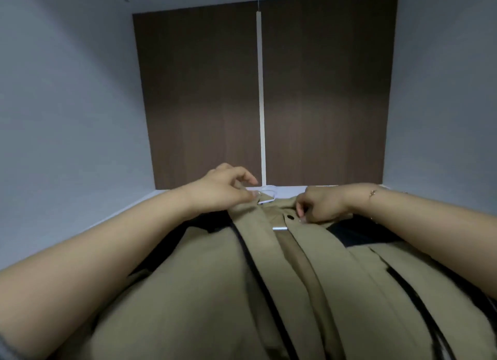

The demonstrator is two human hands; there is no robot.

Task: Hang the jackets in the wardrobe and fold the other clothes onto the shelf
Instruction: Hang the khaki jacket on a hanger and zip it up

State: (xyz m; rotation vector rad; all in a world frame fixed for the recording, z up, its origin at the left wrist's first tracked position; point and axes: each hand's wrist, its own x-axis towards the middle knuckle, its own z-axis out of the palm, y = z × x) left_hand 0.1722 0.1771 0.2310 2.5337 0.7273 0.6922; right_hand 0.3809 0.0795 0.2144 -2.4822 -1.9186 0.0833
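1. Head view: I see one tan jacket [215, 292] lying flat in front of me. Its long way runs from me up to the collar, far from me, near the brown wardrobe back panel [201, 104].
2. My left hand [223, 190] is at the left side of the collar. Its fingers are curled and the thumb seems to pinch the cloth there.
3. My right hand [320, 205] is at the right side of the collar, just beside a dark snap button [290, 217]. Its fingers are curled and pinch the jacket edge.
4. One white hanger hook [266, 194] pokes out of the collar, between my two hands. My left hand is nearer to it.
5. I think the next move is to take that hook and lift.
6. I count one jacket, one hanger, two hands.
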